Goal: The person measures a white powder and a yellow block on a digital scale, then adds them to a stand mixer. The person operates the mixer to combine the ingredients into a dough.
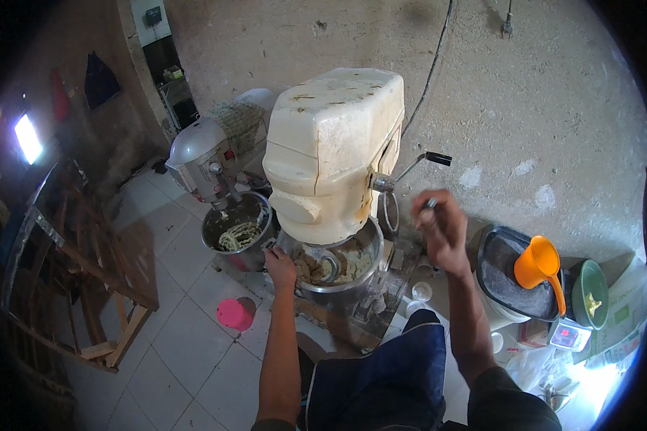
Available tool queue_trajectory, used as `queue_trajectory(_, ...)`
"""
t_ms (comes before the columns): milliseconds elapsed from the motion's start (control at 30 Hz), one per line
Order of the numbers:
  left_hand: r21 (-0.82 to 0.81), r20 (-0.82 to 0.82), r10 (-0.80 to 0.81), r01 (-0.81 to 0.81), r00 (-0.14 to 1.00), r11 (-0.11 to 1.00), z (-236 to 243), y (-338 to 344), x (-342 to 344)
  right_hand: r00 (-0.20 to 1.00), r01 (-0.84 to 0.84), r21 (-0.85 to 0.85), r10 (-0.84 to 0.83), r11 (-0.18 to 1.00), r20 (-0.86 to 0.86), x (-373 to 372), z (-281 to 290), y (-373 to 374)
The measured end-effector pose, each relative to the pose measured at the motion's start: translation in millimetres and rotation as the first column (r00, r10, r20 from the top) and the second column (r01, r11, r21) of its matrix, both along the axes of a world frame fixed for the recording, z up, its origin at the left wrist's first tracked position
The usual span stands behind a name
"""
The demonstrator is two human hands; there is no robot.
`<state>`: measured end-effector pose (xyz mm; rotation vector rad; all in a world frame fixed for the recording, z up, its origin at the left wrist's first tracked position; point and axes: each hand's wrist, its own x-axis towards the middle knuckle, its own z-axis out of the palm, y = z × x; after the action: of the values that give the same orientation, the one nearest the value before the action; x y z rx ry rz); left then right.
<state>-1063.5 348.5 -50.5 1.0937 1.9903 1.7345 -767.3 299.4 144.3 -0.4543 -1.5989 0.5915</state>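
Gripping the steel bowl [352, 276] rim of the big cream mixer [334, 151] with my left hand [280, 266], my right hand [442, 230] closes around its crank lever [428, 205].

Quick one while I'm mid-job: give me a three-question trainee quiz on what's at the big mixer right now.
1. True or false: the left hand rests at the rim of the steel bowl under the cream mixer.
2. What colour is the scoop lying over the dark tub? A green, B orange, C pink.
3. Fill in: the right hand is raised to the mixer's ____ side, closed on a small grey part that is too blurred to name.

Key: 1 true. 2 B. 3 right.
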Motion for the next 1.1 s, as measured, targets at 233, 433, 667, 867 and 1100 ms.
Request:
queue_trajectory(233,-0.080,-0.007,-0.017,0.016,1.000,0.997,5.4,-0.7,1.5,0.760,-0.331,0.496,-0.085,0.803,0.644,-12.9,-5.0,0.3)
queue_trajectory(433,-0.066,-0.008,-0.022,0.021,1.000,0.998,-1.0,0.3,-3.5,0.738,-0.338,0.616,-0.206,0.712,0.642,-15.7,-6.5,10.2)
queue_trajectory(667,-0.069,-0.029,-0.012,0.010,1.000,0.998,3.1,-1.6,4.4,0.744,-0.387,0.652,-0.197,0.652,0.638,-21.1,-9.4,20.3)
queue_trajectory(867,-0.052,-0.061,0.005,-0.008,0.998,0.999,-1.1,-3.5,0.9,0.704,-0.424,0.658,-0.231,0.622,0.672,-13.0,-13.8,20.8)
queue_trajectory(1100,-0.051,-0.123,0.029,-0.035,0.992,0.998,-7.7,1.5,1.9,0.651,-0.492,0.669,-0.275,0.557,0.708,-2.0,-38.3,44.6)
